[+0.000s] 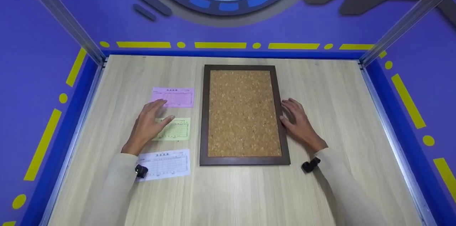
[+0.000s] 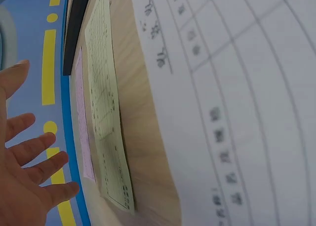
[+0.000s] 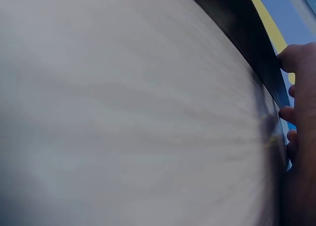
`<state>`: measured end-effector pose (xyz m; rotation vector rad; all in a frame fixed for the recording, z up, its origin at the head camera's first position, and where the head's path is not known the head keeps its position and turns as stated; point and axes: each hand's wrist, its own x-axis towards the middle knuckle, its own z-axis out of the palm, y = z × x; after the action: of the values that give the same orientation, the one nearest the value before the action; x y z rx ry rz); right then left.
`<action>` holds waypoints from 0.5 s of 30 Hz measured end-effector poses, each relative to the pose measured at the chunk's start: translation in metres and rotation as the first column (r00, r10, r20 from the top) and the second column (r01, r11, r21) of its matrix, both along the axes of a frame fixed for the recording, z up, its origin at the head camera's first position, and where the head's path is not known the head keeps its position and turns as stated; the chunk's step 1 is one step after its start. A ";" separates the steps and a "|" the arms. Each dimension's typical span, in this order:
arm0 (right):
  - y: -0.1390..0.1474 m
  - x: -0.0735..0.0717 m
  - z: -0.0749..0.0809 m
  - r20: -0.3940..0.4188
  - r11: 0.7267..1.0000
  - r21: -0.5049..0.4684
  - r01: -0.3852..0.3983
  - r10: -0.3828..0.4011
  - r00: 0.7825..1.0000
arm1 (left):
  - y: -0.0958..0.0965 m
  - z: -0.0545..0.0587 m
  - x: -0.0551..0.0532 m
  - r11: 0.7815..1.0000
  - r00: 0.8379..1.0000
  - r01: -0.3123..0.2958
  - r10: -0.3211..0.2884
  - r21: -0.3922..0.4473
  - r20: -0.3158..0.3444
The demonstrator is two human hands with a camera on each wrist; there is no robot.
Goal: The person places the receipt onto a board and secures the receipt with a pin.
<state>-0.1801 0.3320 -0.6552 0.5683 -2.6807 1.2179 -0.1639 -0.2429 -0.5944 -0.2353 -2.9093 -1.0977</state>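
A cork board (image 1: 244,112) in a dark brown frame lies in the middle of the table. My right hand (image 1: 299,122) is at its right edge, thumb and fingertips right against the frame (image 3: 237,33). To the left of the board lie three printed paper slips in a column: a pink slip (image 1: 181,97) at the back, a green slip (image 1: 178,129) in the middle and a white slip (image 1: 167,163) in front. Over the pink and green slips hovers my left hand (image 1: 148,122), fingers spread and loosely bent, holding nothing. It partly hides both slips in the head view.
The light wood table (image 1: 242,197) is bounded by blue walls (image 1: 228,33) with yellow marks at the back and sides. Metal posts (image 1: 67,19) stand at the back corners. Dark wrist cameras (image 1: 141,171) sit on both sleeves.
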 end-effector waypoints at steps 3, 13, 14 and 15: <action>0.001 0.000 0.000 -0.013 1.000 0.027 -0.012 0.012 1.000 | -0.005 -0.002 0.000 1.000 1.000 -0.012 0.012 0.012 -0.006; 0.000 0.000 -0.001 -0.034 0.999 0.033 -0.027 0.028 0.999 | -0.025 -0.008 0.001 0.998 0.999 -0.031 0.031 0.055 -0.007; 0.000 0.000 -0.001 -0.028 0.999 0.028 -0.027 0.027 0.999 | -0.026 -0.009 0.002 0.998 0.999 -0.033 0.033 0.056 0.001; 0.000 0.001 -0.001 -0.026 0.999 0.025 -0.024 0.024 0.999 | -0.027 -0.009 0.002 0.998 0.999 -0.035 0.034 0.058 0.009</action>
<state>-0.1796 0.3321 -0.6564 0.6173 -2.6785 1.1766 -0.1620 -0.2704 -0.6030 -0.1791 -2.8716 -1.1786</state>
